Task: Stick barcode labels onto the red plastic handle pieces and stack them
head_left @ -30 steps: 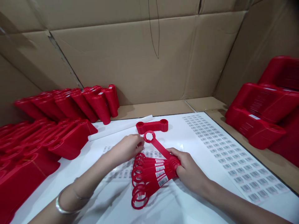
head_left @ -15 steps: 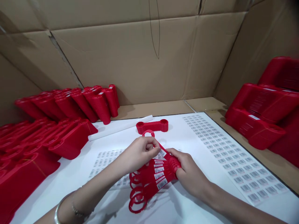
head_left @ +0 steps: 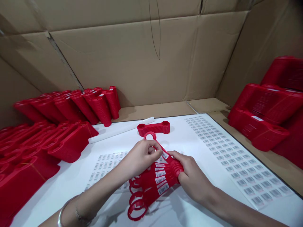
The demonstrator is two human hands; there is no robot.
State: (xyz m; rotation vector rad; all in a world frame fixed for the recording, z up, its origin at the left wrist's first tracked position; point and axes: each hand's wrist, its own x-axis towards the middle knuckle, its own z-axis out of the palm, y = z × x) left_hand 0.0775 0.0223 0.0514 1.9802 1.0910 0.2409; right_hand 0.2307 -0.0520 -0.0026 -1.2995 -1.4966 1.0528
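Right now I've got the left hand (head_left: pixel 140 159) pinched closed on the top red plastic handle (head_left: pixel 164 152), the right hand (head_left: pixel 193 176) wrapped round the fanned bunch of handles (head_left: pixel 151 186) (several already wear barcode stickers), and one apparently unlabelled handle (head_left: pixel 153 127) lying just beyond on the white table (head_left: pixel 189 138).

This looks like a small packing workshop: cardboard sheets (head_left: pixel 123 56) line the walls, stacks of red plastic pieces (head_left: pixel 99 108) stand around a white table (head_left: pixel 189 132), with barcode sticker sheets (head_left: pixel 243 167) on it.
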